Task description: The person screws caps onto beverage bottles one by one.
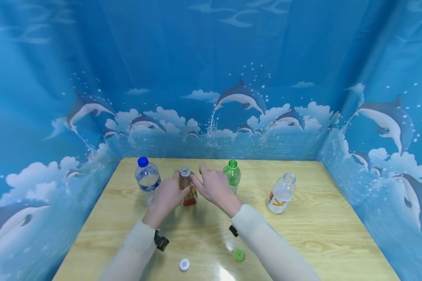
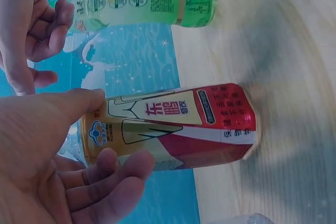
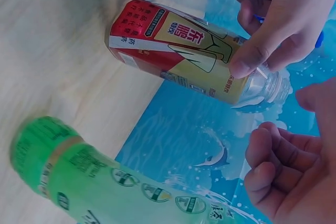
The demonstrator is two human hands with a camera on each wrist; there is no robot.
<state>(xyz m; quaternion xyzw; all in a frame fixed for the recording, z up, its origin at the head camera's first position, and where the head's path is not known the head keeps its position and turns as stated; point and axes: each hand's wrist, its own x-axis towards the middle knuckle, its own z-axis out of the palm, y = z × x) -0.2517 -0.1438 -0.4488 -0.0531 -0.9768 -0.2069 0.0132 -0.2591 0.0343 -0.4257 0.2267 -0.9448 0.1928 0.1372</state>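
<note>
A bottle with a red and yellow label stands upright on the wooden table, its mouth uncapped. My left hand grips it, thumb on one side of the label and fingers on the other. My right hand hovers just right of the bottle's neck with its fingers loosely bent, and I see nothing held in it. A green bottle stands right behind the right hand.
A blue-capped water bottle stands left of my hands. A clear uncapped bottle stands to the right. A white cap and a green cap lie near the front edge. Blue dolphin curtains wall in the table.
</note>
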